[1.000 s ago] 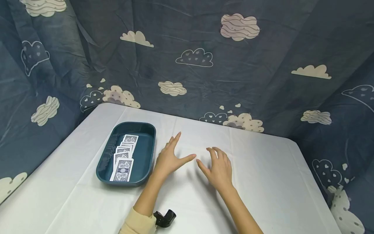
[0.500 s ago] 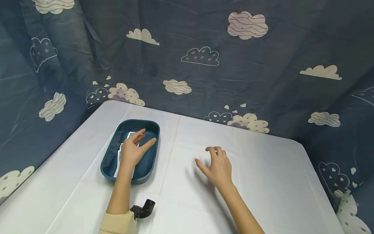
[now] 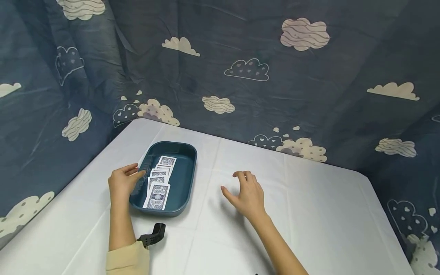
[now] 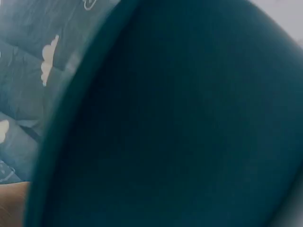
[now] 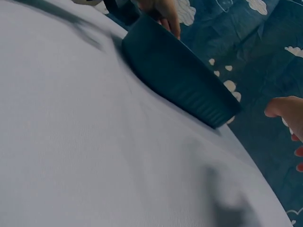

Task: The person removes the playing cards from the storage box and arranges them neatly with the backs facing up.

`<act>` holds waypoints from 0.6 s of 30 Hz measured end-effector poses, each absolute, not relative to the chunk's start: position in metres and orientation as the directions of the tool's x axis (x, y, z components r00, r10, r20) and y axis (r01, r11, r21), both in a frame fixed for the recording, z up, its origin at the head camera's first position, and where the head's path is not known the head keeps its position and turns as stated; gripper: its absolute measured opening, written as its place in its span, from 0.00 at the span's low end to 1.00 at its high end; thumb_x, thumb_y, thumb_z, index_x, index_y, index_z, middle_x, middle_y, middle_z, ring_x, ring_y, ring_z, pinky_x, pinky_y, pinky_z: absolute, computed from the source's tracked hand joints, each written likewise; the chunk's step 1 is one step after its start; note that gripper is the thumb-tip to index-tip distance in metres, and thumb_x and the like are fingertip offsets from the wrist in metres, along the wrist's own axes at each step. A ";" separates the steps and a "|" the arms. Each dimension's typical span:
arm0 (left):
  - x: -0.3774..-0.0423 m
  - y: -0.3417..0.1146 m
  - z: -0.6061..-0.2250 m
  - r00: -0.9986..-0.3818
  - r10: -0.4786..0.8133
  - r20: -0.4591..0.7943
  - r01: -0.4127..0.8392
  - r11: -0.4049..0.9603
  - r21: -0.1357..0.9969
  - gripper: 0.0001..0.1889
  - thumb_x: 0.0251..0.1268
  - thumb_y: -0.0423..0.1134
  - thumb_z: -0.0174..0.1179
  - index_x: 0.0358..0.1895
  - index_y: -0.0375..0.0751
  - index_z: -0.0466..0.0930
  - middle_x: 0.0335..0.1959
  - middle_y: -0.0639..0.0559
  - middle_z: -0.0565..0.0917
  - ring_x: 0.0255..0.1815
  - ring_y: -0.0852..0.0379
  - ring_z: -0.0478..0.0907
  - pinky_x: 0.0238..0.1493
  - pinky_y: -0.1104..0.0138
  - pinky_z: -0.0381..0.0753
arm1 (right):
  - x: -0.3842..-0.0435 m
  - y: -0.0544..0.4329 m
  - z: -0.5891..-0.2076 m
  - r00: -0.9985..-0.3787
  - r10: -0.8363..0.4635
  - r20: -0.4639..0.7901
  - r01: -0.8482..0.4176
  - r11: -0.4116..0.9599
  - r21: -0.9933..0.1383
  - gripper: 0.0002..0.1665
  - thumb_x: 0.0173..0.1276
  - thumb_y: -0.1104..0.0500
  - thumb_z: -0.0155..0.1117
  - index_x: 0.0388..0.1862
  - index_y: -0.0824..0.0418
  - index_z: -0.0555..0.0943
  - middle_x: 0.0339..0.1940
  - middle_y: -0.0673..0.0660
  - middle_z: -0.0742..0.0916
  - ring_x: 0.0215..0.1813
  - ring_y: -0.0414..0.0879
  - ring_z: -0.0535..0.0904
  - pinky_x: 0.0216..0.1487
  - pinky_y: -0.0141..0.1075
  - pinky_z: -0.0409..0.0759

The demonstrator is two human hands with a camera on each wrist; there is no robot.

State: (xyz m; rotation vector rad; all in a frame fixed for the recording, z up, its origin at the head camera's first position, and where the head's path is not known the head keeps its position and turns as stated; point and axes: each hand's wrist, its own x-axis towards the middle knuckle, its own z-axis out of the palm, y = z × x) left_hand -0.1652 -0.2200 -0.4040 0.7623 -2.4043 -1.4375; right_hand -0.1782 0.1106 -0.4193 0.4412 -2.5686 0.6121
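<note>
A dark teal tray (image 3: 181, 177) stands on the left of the white table in the head view. Several playing cards (image 3: 158, 196) lie in it, overlapping in a column, patterned blue-and-white backs up. My left hand (image 3: 121, 186) is at the tray's left side, with thumb and fingertips right at the rim and slightly bent. In the left wrist view the tray wall (image 4: 180, 118) fills most of the picture. My right hand (image 3: 249, 196) is held over the table to the right of the tray, thumb apart from loosely bent fingers, with nothing in it.
The white cloth-covered table (image 3: 319, 214) stretches to the right of both hands. Behind and beside it hangs a dark blue curtain (image 3: 192, 84) printed with clouds. A black wrist camera (image 3: 152, 235) sticks out from my left sleeve (image 3: 128, 259).
My left hand has moved left from the table's middle, passing over the tray and cards to the tray's left rim. The right hand stays nearly in place. The head view has shifted slightly.
</note>
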 end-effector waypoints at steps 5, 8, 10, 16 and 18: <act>-0.166 -0.225 -0.408 -0.819 -0.571 -0.052 -0.327 0.390 0.861 0.19 0.56 0.36 0.61 0.51 0.32 0.79 0.46 0.36 0.81 0.49 0.41 0.79 0.51 0.54 0.73 | -0.180 0.082 -0.415 -0.797 -0.285 0.532 -0.509 0.792 -0.339 0.27 0.51 0.40 0.66 0.42 0.57 0.76 0.39 0.54 0.79 0.38 0.49 0.75 0.36 0.41 0.72; -0.165 -0.226 -0.408 -0.812 -0.581 -0.052 -0.336 0.392 0.856 0.18 0.56 0.37 0.61 0.49 0.32 0.80 0.44 0.36 0.82 0.49 0.40 0.79 0.53 0.52 0.71 | -0.178 0.056 -0.411 -0.754 -0.374 0.540 -0.591 0.745 -0.310 0.29 0.50 0.39 0.66 0.43 0.56 0.76 0.38 0.52 0.80 0.39 0.47 0.75 0.39 0.39 0.71; -0.165 -0.226 -0.409 -0.809 -0.585 -0.063 -0.344 0.384 0.857 0.18 0.56 0.37 0.61 0.50 0.33 0.80 0.44 0.37 0.82 0.49 0.41 0.79 0.54 0.51 0.69 | -0.176 0.035 -0.409 -0.716 -0.456 0.529 -0.649 0.713 -0.264 0.30 0.49 0.37 0.66 0.45 0.55 0.77 0.38 0.50 0.80 0.40 0.46 0.74 0.41 0.39 0.70; -0.168 -0.226 -0.412 -0.812 -0.582 -0.056 -0.335 0.384 0.860 0.19 0.54 0.40 0.61 0.49 0.36 0.81 0.44 0.40 0.83 0.48 0.43 0.79 0.51 0.53 0.70 | -0.183 -0.025 -0.410 -0.649 -0.669 0.363 -0.727 0.686 -0.034 0.34 0.50 0.30 0.63 0.48 0.52 0.78 0.42 0.49 0.80 0.45 0.44 0.73 0.49 0.39 0.69; -0.169 -0.226 -0.413 -0.815 -0.577 -0.059 -0.336 0.387 0.859 0.19 0.54 0.41 0.62 0.49 0.37 0.82 0.43 0.40 0.83 0.48 0.44 0.79 0.51 0.54 0.70 | -0.187 -0.040 -0.412 -0.663 -0.699 0.267 -0.718 0.695 0.036 0.36 0.47 0.27 0.62 0.46 0.50 0.79 0.42 0.48 0.81 0.46 0.43 0.73 0.48 0.39 0.68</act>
